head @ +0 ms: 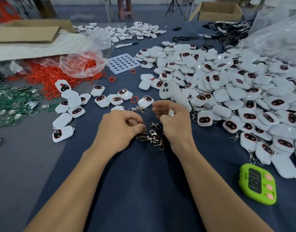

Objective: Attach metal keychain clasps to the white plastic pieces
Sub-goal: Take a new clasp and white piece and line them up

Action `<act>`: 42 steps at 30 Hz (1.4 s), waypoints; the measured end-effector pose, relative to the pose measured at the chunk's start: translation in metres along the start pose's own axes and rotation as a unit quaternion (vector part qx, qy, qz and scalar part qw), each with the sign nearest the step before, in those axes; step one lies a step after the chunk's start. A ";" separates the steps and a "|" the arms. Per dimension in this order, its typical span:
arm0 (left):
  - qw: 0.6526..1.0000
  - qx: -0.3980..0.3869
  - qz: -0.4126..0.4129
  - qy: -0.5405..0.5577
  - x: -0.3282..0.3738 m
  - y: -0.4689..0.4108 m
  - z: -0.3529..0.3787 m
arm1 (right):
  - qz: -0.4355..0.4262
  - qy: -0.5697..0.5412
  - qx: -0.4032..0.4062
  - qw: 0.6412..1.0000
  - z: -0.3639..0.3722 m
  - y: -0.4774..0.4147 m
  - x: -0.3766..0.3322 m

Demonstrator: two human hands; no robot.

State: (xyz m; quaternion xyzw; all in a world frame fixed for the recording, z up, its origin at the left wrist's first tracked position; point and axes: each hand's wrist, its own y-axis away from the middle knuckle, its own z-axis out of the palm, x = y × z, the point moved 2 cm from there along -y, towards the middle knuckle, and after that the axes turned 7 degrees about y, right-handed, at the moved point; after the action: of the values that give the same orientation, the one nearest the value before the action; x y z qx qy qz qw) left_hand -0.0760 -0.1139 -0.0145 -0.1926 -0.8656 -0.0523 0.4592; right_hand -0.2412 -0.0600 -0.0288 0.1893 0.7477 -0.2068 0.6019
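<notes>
Silver metal keychain clasps (pixel 154 136) lie in a small heap on the dark blue cloth (pixel 144 181), between the two hands. The left hand (pixel 119 129) curls at the heap's left edge, thumb and fingertips pinching one of the clasps. The right hand (pixel 174 124), just right of the heap, is closed round a white plastic piece (pixel 171 113), only a sliver of it showing. Farther right of the heap spreads a big pile of white pieces (pixel 235 92); beyond the heap lie loose white pieces (pixel 98 89).
</notes>
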 end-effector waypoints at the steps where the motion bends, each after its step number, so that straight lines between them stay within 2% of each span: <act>1: 0.999 0.017 -0.006 0.028 -0.001 -0.001 -0.001 | 0.012 -0.019 0.007 1.000 0.003 -0.003 0.000; 6: 0.974 0.061 -0.047 0.212 -0.004 -0.008 -0.001 | 0.017 0.026 -0.018 0.999 0.008 -0.001 0.002; 11: 0.962 0.003 -0.034 0.270 -0.002 -0.010 -0.001 | -0.029 0.081 -0.058 0.995 0.006 0.008 0.001; 15: 0.966 -0.021 -0.028 0.257 -0.003 -0.007 0.002 | -0.010 0.056 -0.070 0.996 0.005 0.007 0.000; 20: 0.963 0.042 -0.041 0.265 -0.003 -0.004 0.003 | -0.007 0.071 -0.080 0.994 0.006 0.006 0.001; 25: 0.969 0.076 -0.063 0.226 0.000 -0.003 0.005 | 0.000 0.080 0.004 0.997 0.003 0.006 0.003; 28: 0.991 0.069 -0.043 0.105 0.001 0.000 0.009 | -0.014 0.079 0.016 0.997 0.002 0.007 0.002; 30: 0.995 0.068 -0.010 0.071 0.005 0.003 0.011 | -0.022 0.088 0.012 0.996 0.002 0.007 0.001; 35: 0.992 0.047 0.038 0.114 0.007 0.004 0.011 | -0.038 0.113 0.001 0.993 0.003 0.009 0.000; 42: 0.989 0.080 0.082 0.091 0.008 0.005 0.009 | -0.017 0.126 -0.043 0.991 0.002 0.008 0.001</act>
State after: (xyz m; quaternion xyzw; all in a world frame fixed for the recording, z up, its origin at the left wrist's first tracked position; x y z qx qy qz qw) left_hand -0.0855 -0.1047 -0.0136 -0.2197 -0.8029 0.0371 0.5529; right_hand -0.2357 -0.0541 -0.0305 0.1749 0.8289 -0.1588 0.5070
